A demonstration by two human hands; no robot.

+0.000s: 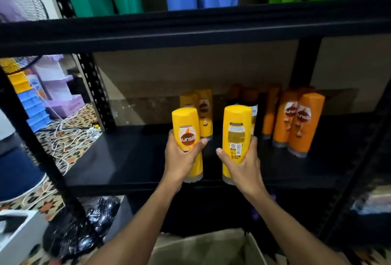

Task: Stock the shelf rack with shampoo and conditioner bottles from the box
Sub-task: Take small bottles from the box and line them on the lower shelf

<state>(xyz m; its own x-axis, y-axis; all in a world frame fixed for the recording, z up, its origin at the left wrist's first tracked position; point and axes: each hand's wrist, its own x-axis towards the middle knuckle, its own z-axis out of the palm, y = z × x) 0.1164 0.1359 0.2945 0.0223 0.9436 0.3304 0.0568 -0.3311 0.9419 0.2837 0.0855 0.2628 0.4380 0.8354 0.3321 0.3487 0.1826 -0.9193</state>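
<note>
So, both hands are full. The left hand (181, 159) is wrapped round the lower half of the logo-side yellow bottle (186, 125), with the thumb across the front just under the brown Sunsilk logo and the fingers curled behind. The right hand (245, 167) clamps the barcode-side yellow bottle (237, 120) in much the same way: thumb on the left edge, fingers round the right side, back label facing the camera.

Both bottles are upright, cap end down, side by side with a gap between them, right at the front edge of the middle shelf (127, 154). It's honestly hard to tell whether the caps sit on the shelf or hang just above it. Both forearms come up from the bottom of the frame and angle in toward each other.

Farther back on the same shelf stand more yellow bottles (205, 112), a few dark bottles (249, 99) and a bunch of orange bottles (304, 125) off to the right. The open cardboard box (211, 247) sits low down between the arms.
</note>
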